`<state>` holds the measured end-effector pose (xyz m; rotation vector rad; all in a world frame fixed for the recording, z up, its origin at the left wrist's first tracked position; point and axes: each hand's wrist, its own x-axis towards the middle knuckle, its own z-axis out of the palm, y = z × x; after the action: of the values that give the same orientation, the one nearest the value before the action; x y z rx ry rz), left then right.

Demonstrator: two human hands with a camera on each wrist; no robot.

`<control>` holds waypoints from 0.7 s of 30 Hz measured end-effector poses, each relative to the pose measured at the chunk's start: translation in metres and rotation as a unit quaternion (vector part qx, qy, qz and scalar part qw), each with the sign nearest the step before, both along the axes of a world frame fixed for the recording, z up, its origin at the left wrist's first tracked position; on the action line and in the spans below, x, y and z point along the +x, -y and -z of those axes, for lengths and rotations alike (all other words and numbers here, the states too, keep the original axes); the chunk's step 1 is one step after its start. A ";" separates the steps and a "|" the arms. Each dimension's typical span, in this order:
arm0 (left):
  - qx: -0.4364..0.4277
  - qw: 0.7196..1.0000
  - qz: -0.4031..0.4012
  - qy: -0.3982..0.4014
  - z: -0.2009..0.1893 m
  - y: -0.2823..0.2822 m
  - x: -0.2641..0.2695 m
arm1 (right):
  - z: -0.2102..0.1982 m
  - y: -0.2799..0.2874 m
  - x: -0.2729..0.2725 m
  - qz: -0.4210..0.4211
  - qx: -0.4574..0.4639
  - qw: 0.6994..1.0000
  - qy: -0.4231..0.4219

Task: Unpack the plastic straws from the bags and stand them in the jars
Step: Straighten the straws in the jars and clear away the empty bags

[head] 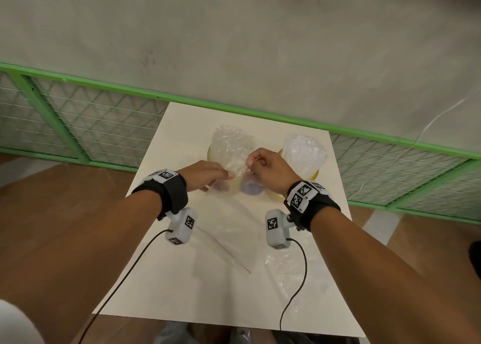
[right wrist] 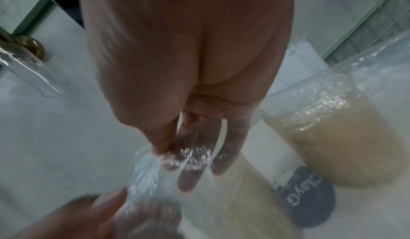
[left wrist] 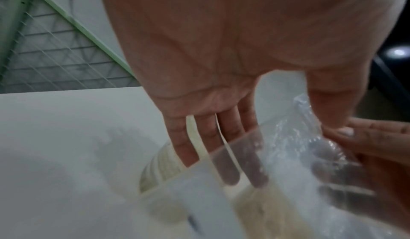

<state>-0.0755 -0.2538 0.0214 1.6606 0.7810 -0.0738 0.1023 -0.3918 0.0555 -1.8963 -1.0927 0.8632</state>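
A clear plastic bag point(head: 235, 158) is held up over the middle of the bench point(head: 161, 278), a little toward its far edge, and both hands are at its near side. The left hand point(head: 205, 175) pinches the film between thumb and fingers; in the left wrist view its fingers point(left wrist: 228, 155) are seen partly through the plastic, so it is judged that they lie behind one layer of the bag. The right hand point(head: 268, 166) is curled and pinches the film point(right wrist: 177, 160) between thumb and fingertips, close beside the left hand. It seems that the mouth of the bag is being pulled apart, but the opening itself cannot be made out. Behind the bag, and partly hidden by it, a yellowish jar point(head: 212, 154) stands; a second jar point(head: 313, 175) near the right edge of the bench is already filled with pale straws point(head: 304, 153), which stand up above its rim. A flat empty bag point(head: 291, 273) lies near the right front part of the bench. The film is judged to be very light, soft and slippery, so it should be taken by a pinch at the edge of the mouth, each hand on one layer. The straws are probably light and slightly stiff, and they can slide out and scatter easily; they should be gripped as a bundle around the middle, not too hard, because thin plastic can be crushed.
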 end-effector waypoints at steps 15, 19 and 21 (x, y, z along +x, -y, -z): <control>0.131 0.982 0.073 -0.118 0.034 0.000 -0.038 | 0.026 0.046 0.017 0.139 -0.086 0.984 -0.076; 0.162 0.982 0.040 -0.089 0.036 -0.014 -0.048 | 0.032 0.052 0.029 0.164 -0.071 0.982 -0.068; 0.152 0.983 0.041 -0.100 0.034 -0.020 -0.056 | 0.038 0.057 0.038 0.207 -0.085 0.971 -0.082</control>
<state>-0.1317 -0.2335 -0.0128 1.9972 0.9083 -0.1898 0.1401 -0.4483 0.0178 -2.0511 -0.5074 0.8721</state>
